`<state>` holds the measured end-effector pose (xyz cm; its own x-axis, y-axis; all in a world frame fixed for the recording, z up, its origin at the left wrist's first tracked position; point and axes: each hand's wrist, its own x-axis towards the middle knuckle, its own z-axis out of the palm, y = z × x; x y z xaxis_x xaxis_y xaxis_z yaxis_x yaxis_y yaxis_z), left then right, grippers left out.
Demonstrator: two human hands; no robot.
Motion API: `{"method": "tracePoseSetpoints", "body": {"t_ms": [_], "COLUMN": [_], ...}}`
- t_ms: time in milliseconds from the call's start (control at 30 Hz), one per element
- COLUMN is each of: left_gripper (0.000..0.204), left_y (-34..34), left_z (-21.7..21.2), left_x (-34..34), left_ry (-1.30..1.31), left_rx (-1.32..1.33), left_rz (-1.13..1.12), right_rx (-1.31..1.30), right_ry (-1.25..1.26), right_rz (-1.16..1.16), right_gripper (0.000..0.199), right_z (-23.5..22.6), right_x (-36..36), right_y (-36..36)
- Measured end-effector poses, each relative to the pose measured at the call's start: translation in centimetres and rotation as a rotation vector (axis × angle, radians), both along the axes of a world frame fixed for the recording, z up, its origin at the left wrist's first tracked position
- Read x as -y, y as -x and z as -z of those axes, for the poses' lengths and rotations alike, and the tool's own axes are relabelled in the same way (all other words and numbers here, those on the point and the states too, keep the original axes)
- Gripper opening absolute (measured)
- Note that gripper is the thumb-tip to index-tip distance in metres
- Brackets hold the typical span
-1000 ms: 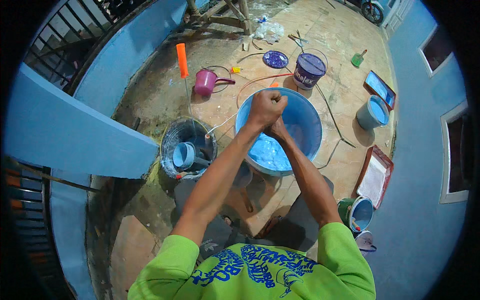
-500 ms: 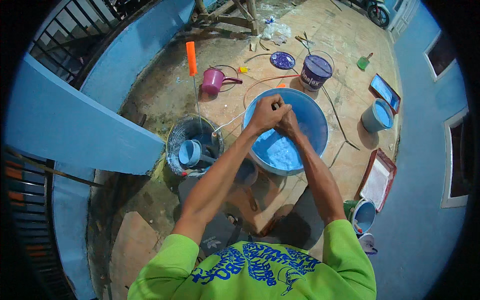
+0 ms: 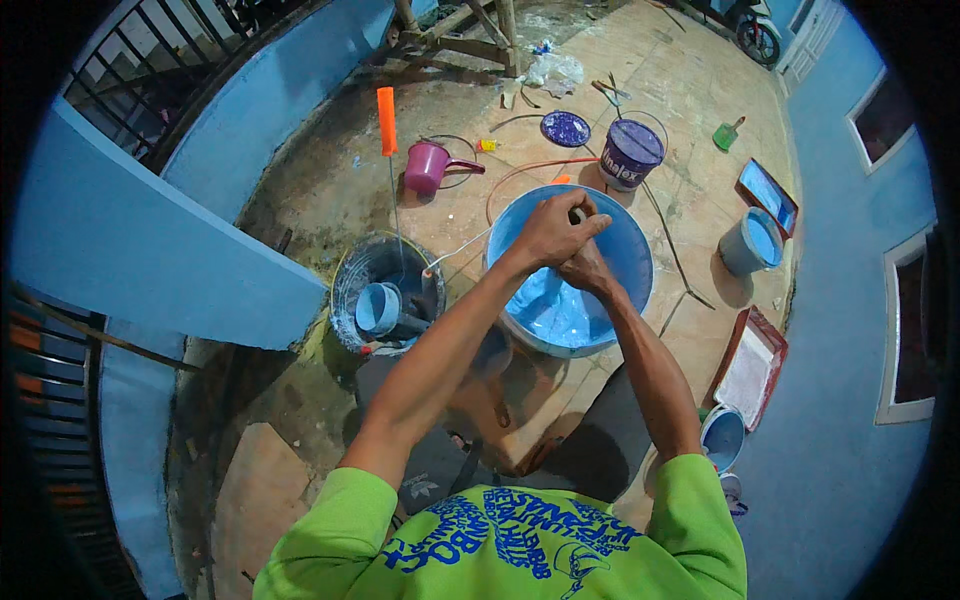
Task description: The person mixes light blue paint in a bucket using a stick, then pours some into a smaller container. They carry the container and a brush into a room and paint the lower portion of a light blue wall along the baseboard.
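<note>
Over a large blue tub (image 3: 632, 245), my left hand (image 3: 553, 232) and my right hand (image 3: 588, 268) are closed one above the other. They grip what looks like a stick (image 3: 576, 214); only its top end shows above the left fist, and its lower part is hidden behind the hands. Below them, light blue paint (image 3: 565, 318) lies in the tub, its surface ridged and swirled. To the left of the tub stands a paint-smeared bucket (image 3: 345, 290) holding a small blue cup (image 3: 378, 308). A paint roller (image 3: 431, 280) leans at this bucket's right rim.
Beyond the tub are a purple paint pail (image 3: 632, 152), its lid (image 3: 566, 128) and a pink dipper (image 3: 426, 168). On the right stand a pail of blue paint (image 3: 748, 246) and two roller trays, the nearer one white-bottomed (image 3: 748, 362). A low blue wall (image 3: 170, 255) bounds the left.
Both closed hands have shifted slightly right over the tub. The paint surface has changed shape, now smoother and more swirled. The view has tilted a little.
</note>
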<state>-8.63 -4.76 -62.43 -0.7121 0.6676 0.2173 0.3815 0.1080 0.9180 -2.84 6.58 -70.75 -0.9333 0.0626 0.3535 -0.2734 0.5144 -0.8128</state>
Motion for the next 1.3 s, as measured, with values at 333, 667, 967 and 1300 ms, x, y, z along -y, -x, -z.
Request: {"method": "tracePoseSetpoints", "body": {"t_ms": [333, 667, 967, 1300], "left_gripper": [0.014, 0.031, 0.031, 0.023], "left_y": [-3.3, -22.0, -23.3, -21.3], "left_z": [2.2, 27.7, 34.3, 43.3], "left_x": [11.8, 15.5, 14.4, 17.4], "left_ry": [-0.639, 0.281, 0.165, 0.478], "left_rx": [0.164, 1.039, 1.545, 1.001], "left_rz": [-0.687, -1.055, -0.578, -0.634], "right_rx": [0.029, -0.060, 0.004, 0.405], "right_ry": [0.412, 0.525, 0.438, -0.396], "right_rz": [0.419, 0.486, 0.457, 0.733], "right_gripper": [0.034, 0.040, 0.041, 0.066], "right_z": [-7.0, -4.2, -2.1, -3.1], "right_x": [-5.0, -3.8, -5.1, -8.4], "right_y": [0.6, 4.4, 5.7, 5.8]}}
